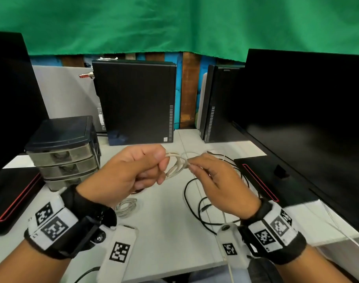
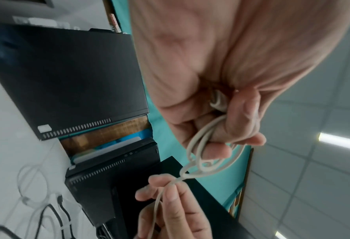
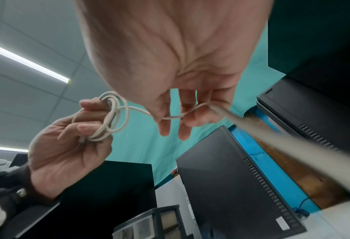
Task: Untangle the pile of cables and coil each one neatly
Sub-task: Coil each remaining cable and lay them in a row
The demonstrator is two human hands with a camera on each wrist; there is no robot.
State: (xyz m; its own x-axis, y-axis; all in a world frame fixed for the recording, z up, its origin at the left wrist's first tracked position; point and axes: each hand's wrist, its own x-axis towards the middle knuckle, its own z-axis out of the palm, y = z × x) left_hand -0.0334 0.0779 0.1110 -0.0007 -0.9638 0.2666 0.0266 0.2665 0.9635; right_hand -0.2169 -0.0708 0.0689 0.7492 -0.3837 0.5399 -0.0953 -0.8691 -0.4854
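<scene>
A beige cable [image 1: 175, 166] is wound in a few loops, held above the white desk [image 1: 166, 225]. My left hand [image 1: 133, 172] grips the loops [image 2: 200, 145] with curled fingers and thumb. My right hand [image 1: 217, 180] pinches the free strand [image 3: 176, 116] of the same cable just right of the loops [image 3: 113, 116]; the strand runs on past my right wrist. A small coiled grey cable [image 1: 126, 206] lies on the desk below my left hand. Loose black cables [image 1: 197, 205] sprawl on the desk under my right hand.
Two black computer towers [image 1: 135, 101] [image 1: 215, 103] stand at the back. Black monitors [image 1: 309, 119] flank both sides, their bases [image 1: 262, 176] on the desk. A small drawer unit [image 1: 64, 150] sits at left. A green cloth [image 1: 174, 23] hangs behind. A thin white cable [image 1: 338, 227] trails at right.
</scene>
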